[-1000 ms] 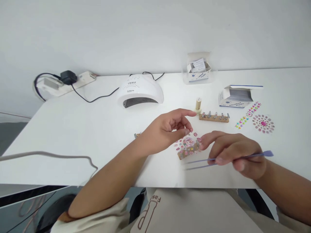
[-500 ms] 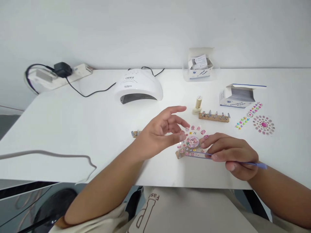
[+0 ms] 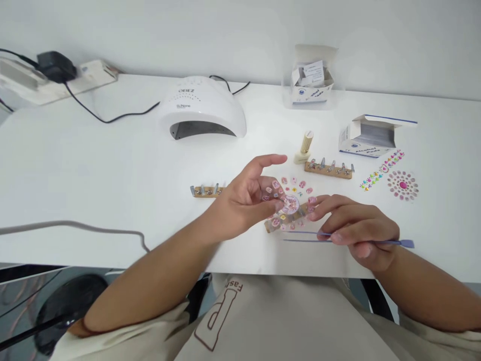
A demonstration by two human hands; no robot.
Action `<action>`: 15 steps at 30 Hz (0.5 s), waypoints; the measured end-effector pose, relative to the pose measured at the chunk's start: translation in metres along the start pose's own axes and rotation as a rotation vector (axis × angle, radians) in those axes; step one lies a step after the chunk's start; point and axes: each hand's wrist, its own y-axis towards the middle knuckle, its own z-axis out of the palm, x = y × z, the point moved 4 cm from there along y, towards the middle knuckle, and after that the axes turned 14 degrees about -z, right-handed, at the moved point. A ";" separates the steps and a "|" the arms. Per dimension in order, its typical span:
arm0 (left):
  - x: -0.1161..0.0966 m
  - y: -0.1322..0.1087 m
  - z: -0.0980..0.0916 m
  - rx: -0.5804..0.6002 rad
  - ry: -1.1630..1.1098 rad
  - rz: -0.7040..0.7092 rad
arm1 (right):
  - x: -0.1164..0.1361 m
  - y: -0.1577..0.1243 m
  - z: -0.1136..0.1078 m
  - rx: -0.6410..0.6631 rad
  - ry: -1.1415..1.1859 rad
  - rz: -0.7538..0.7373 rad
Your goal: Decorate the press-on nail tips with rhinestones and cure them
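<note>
Between thumb and fingers, my left hand [image 3: 246, 200] pinches a clear sticker sheet [image 3: 290, 204] with pink nail stickers in a ring round a central disc. My right hand [image 3: 358, 233] holds purple tweezers [image 3: 387, 242] in its curled fingers, their two tips apart and pointing left below the sheet. Its index finger touches the sheet's right edge. Beneath the sheet lies a wooden nail stand [image 3: 269, 226], mostly covered. Another nail stand [image 3: 203, 193] with grey tips is partly hidden behind my left hand. A third stand [image 3: 328, 171] with several tips lies beyond the sheet.
A white nail lamp [image 3: 205, 108] stands at the back left. A polish bottle [image 3: 304, 149], an open alcohol pad box [image 3: 366, 138], a box in a clear container [image 3: 311, 87], a gem strip [image 3: 381, 173] and a round sticker sheet [image 3: 403, 185] are at right. A cable [image 3: 75, 224] crosses the left.
My left thumb has moved onto the sheet's middle, pinching it, and the sheet has shifted slightly left. The tweezers now sit below it. The whole view has shifted, exposing more of the left stand.
</note>
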 end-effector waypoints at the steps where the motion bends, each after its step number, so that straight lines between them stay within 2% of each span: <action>1: -0.001 -0.001 -0.002 0.020 0.079 -0.011 | -0.001 -0.001 -0.001 -0.018 0.037 0.014; 5: -0.005 -0.007 -0.009 0.109 0.340 0.027 | -0.005 -0.002 -0.001 -0.019 0.137 0.069; 8: -0.007 -0.008 -0.010 0.127 0.397 0.069 | -0.007 -0.003 0.001 0.017 0.146 0.095; 12: -0.008 -0.006 -0.012 0.031 0.170 0.085 | -0.008 -0.004 0.003 0.016 0.113 0.099; 15: -0.008 -0.003 -0.012 -0.095 -0.047 0.117 | -0.008 -0.005 0.004 -0.001 0.067 0.087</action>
